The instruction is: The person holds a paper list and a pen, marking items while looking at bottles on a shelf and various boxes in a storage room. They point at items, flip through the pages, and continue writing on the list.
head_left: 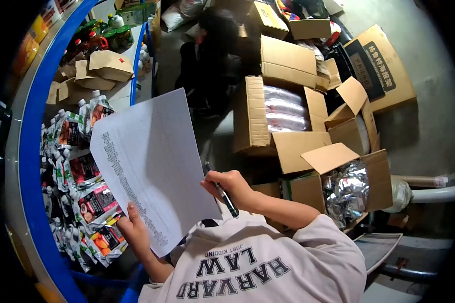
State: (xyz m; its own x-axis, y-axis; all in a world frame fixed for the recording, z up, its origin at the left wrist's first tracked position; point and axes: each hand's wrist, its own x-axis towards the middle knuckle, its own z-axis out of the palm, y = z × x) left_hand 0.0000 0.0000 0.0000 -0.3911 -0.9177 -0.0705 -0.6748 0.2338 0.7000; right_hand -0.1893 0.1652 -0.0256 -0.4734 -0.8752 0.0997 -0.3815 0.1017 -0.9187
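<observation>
My left hand [132, 227] grips the lower left edge of a sheaf of white printed paper [151, 156], thumb on top and the other fingers partly hidden. A column of small dark print runs down the sheet's left side; it is too small to read. My right hand [232, 188] is closed around a dark pen [226, 200], just off the paper's right edge. Many spouted pouches [88, 202] with fruit pictures stand packed on the blue-framed shelf, beside and beyond my left hand.
Brown paper bags [103, 68] and bottles with red and green caps [98, 40] stand farther along the shelf. Open cartons on the right hold silvery packages [285, 108] and crumpled foil pouches [348, 187]. A flat printed carton [384, 65] leans behind them. A dark-clothed person [207, 65] is ahead.
</observation>
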